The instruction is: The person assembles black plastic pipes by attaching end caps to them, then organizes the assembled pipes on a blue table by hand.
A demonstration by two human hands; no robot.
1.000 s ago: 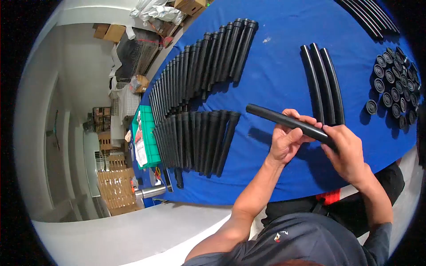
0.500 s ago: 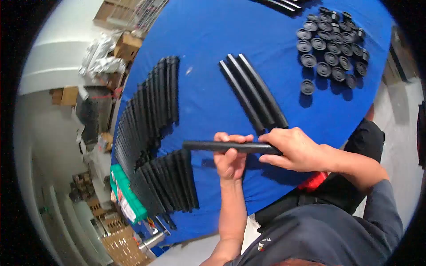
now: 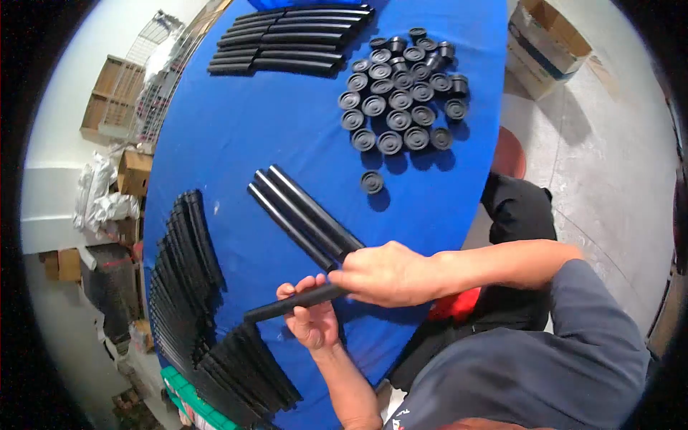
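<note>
A black tube lies slanted across the fingers of my left hand, which cradles it from below with the thumb against its near side. My right hand is closed around the tube's right end, so that end is hidden. Just beyond my hands, three shiny black tubes rest side by side on the blue tablecloth. Farther off sits a cluster of round black caps, with a single cap apart from the others.
Many dark tubes lie fanned at the left, with another row nearer me. Two rows of black tubes lie at the far end. A green box sits at the lower left. A cardboard box stands on the floor.
My view has swung, so the table shows more of its far end and right side. The held tube now slants, its left end lower; both hands still hold it.
</note>
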